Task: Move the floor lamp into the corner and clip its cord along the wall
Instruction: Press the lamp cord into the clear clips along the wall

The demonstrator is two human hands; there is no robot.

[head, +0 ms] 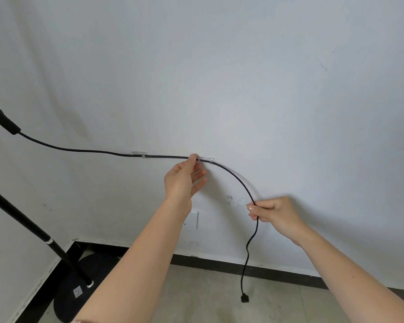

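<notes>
Holding one cord point(233, 177), three clips point(205, 159), two hands point(183, 180)

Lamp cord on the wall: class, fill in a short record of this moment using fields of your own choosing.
lamp: base stands in the corner
cord: runs through first clip and second clip, then curves down
third clip: no cord in it
left hand: presses cord at second clip
right hand: grip shut on cord
plug: hangs loose

Black cord point(233, 177), clear clips point(205, 159), white wall point(243, 78).
</notes>
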